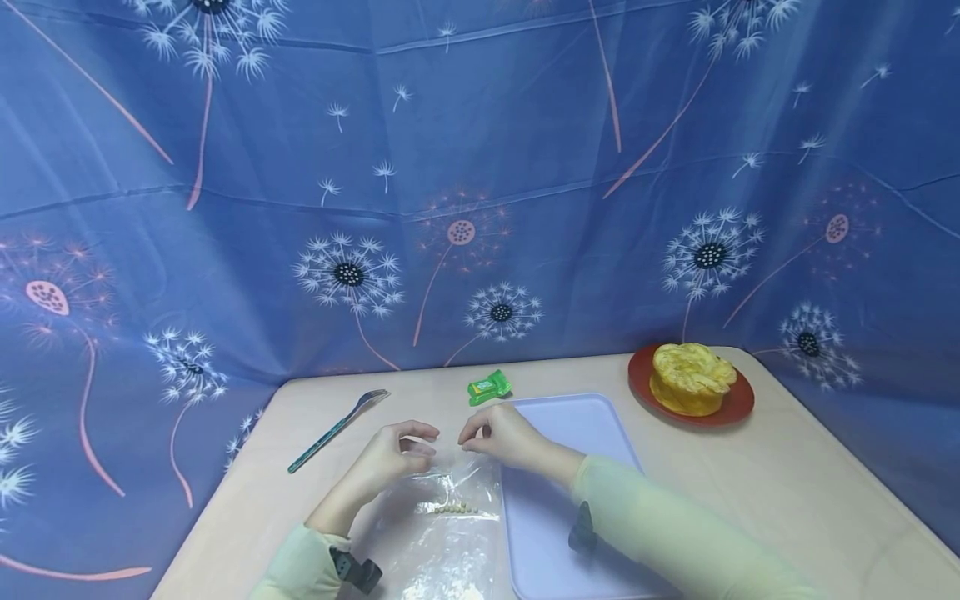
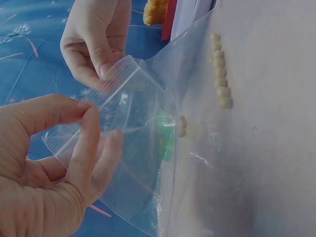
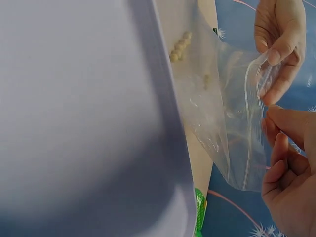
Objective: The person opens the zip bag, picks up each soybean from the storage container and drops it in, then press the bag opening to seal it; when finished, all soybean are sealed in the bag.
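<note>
A clear zip-lock bag point(image 1: 450, 562) lies on the table with its zip end lifted. My left hand point(image 1: 390, 458) pinches the zip edge between thumb and forefinger, with other fingers showing through the film in the left wrist view. Further along that same edge, my right hand point(image 1: 513, 433) pinches with thumb and forefinger, its other fingers curled. Several small round pale-beige balls point(image 2: 220, 74) form a short row at the bag; whether they are inside or beneath it I cannot tell.
A pale lavender tray point(image 1: 573, 408) lies under my right forearm. Behind it sits a green wrapped packet point(image 1: 489, 387). A fork with a teal handle point(image 1: 330, 442) rests at left. At the back right, a red plate point(image 1: 637, 375) holds a yellow round pastry point(image 1: 690, 383). A blue dandelion-print cloth point(image 1: 480, 167) hangs behind.
</note>
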Tool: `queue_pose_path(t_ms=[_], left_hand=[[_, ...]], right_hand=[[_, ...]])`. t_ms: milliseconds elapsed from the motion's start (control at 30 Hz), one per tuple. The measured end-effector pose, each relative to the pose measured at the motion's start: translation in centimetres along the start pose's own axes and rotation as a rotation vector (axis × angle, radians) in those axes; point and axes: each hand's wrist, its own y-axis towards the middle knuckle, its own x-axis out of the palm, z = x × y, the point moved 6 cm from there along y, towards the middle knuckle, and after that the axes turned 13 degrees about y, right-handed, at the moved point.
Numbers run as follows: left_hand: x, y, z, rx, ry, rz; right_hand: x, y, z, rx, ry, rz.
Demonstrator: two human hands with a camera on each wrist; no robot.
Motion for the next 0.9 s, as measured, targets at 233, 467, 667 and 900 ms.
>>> queue_pose_path(t_ms=[233,467,667,900], left_hand=[[0.1,0.0,0.0,0.001,0.001,-0.001],[-0.1,0.0,0.0,-0.022,0.005,-0.005],[-0.3,-0.1,0.2,-0.010,0.017,-0.010],[-0.4,0.0,0.1,-0.013,0.008,-0.015]], right_hand=[[-1.7,-0.2,0.5,0.031,0.048,0.094],[-3.5,-1.6,2.7,0.133,0.123,0.137],[-3.0,-2.5,3.9,0.166,0.185,0.068],[-2.7,-2.8,3.8,0.170,0.174,0.097]])
